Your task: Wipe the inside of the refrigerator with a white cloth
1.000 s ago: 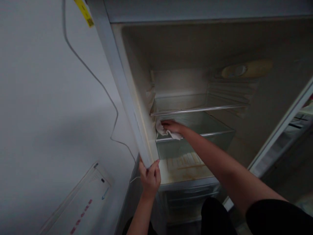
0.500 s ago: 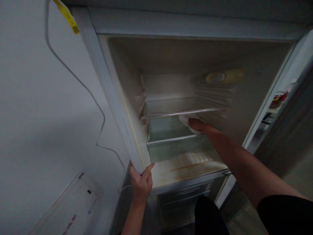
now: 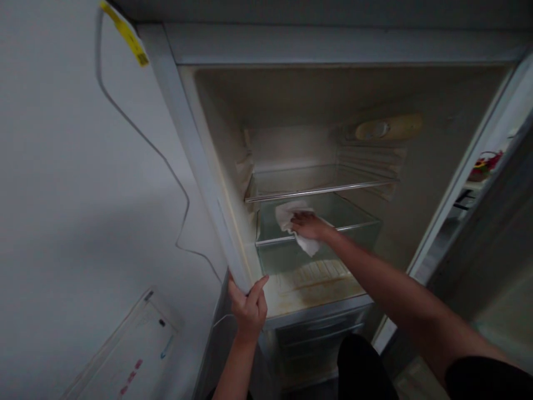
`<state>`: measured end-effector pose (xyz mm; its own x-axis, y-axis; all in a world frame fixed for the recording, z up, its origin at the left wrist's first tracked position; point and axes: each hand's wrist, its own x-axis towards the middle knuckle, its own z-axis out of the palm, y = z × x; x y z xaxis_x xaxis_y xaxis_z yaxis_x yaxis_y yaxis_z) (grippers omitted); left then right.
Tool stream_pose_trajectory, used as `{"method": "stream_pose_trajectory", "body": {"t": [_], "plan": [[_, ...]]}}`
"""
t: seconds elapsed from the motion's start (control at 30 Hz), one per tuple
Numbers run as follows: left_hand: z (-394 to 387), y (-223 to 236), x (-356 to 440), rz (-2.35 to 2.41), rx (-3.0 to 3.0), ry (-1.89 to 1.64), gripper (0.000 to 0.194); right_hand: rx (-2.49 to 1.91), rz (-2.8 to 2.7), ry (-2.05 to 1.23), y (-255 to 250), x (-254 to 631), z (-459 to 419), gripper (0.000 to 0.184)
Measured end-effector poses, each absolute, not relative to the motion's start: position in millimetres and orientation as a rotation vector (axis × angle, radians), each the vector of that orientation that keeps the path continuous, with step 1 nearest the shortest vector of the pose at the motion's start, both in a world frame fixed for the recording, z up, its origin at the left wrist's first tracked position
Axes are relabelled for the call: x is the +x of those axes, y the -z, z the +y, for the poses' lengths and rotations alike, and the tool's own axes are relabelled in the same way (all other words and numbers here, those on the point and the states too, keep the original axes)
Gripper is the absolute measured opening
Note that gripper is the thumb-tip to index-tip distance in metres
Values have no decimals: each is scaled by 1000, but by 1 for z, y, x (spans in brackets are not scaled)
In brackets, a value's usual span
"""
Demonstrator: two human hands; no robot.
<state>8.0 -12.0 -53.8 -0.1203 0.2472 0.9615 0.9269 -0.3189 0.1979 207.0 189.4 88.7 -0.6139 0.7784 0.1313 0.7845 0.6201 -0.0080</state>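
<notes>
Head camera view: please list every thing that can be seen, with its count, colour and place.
fridge: one, white, open, centre
glass shelves: two, clear, inside the fridge, one above the other
cloth: one, white, on the lower shelf under the right hand
fridge floor: one, white with rusty stains, below the shelves
lamp housing: one, yellowish, upper right inner wall
cable: one, grey, along the fridge's left side
yellow tag: one, top left
left hand: grips the fridge's front left edge
right hand: presses the cloth
</notes>
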Motion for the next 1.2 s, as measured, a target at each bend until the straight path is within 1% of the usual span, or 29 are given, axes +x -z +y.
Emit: {"method": "stream_pose_trajectory", "body": {"t": [0.07,0.1,0.2,0.3,0.4,0.57,0.63,0.7,0.73,0.77,0.83,0.87,0.9,1.07,1.13,1.2], "plan": [[-11,56,7,-1323,-1561,1490,32,-1329,-2732,-81,-96,166,165,57],[-10,57,6,-1331,-1560,1485,33,-1320,-2719,-108,-99,149,155,59],[-9,59,3,-1348,-1557,1459,34,-1256,-2710,-99,-100,117,139,63],[-8,59,1,-1335,-1567,1447,35,-1163,-2700,-60,-94,122,142,61],[-8,57,0,-1289,-1573,1410,35,-1194,-2663,-63,-89,160,156,58],[-11,50,2,-1261,-1575,1342,34,-1484,-2472,1,-88,267,188,58],[-12,50,3,-1255,-1572,1355,34,-1593,-2351,-1,-89,311,199,63],[-11,51,3,-1260,-1573,1372,35,-1712,-2225,-17,-89,346,207,75],[-11,52,3,-1268,-1576,1375,35,-1738,-2191,-19,-88,359,210,77],[-11,53,3,-1276,-1578,1374,34,-1734,-2188,-19,-86,369,213,74],[-11,55,3,-1289,-1572,1368,33,-1651,-2253,-38,-82,379,216,58],[-11,56,3,-1298,-1567,1366,32,-1592,-2284,-50,-80,380,217,52],[-12,56,3,-1314,-1562,1365,31,-1551,-2290,-54,-78,378,215,50],[-13,57,6,-1361,-1552,1385,27,-1519,-2123,-31,-72,340,183,51],[-12,59,6,-1365,-1533,1400,26,-1357,-2070,-144,-60,309,156,54],[-10,64,4,-1359,-1494,1422,27,-1084,-2001,-337,-39,270,123,58]]}}
